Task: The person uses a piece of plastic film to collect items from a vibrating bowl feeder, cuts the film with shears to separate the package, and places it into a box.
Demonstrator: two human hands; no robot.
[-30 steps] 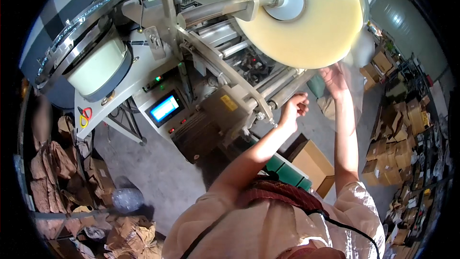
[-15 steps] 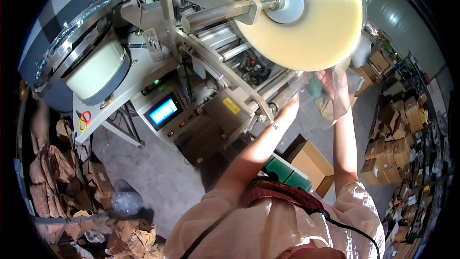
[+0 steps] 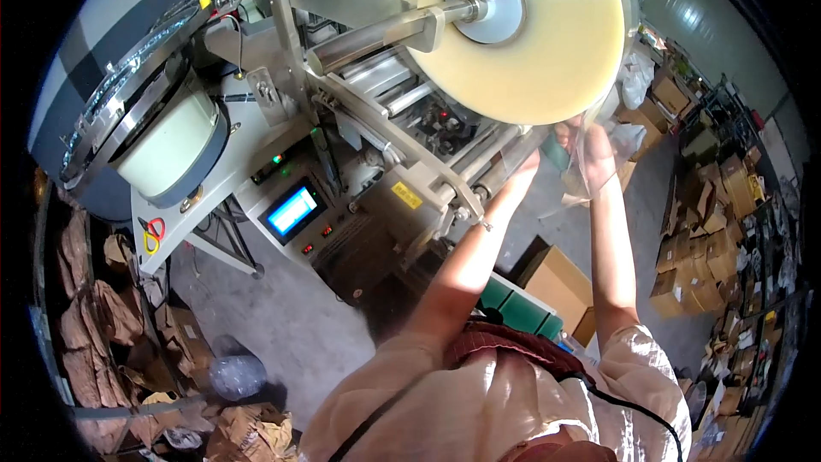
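Note:
A large roll of clear plastic film [image 3: 547, 77], yellowish from the side, sits on a shaft of a metal packaging machine [image 3: 376, 133]. My right hand [image 3: 599, 144] is at the roll's lower edge with its fingers curled on a loose, see-through sheet of plastic film [image 3: 580, 173] that hangs beside the wrist. My left hand [image 3: 528, 159] reaches in under the roll beside the machine's front rollers [image 3: 500, 173]. Film and the roll cover its fingers, so its grip is hidden.
A lit blue screen [image 3: 292, 211] is on the machine's control panel. Left of it, red and yellow scissors [image 3: 153, 235] lie on a table under a round feeder bowl [image 3: 171, 141]. Below my arms are an open carton [image 3: 556, 287] and green bins [image 3: 517, 308]. Stacked cartons [image 3: 705, 248] line the right.
The whole view has shifted slightly, with the roll now further left and up. My right hand has drawn in closer to the roll, and the hanging film is more bunched.

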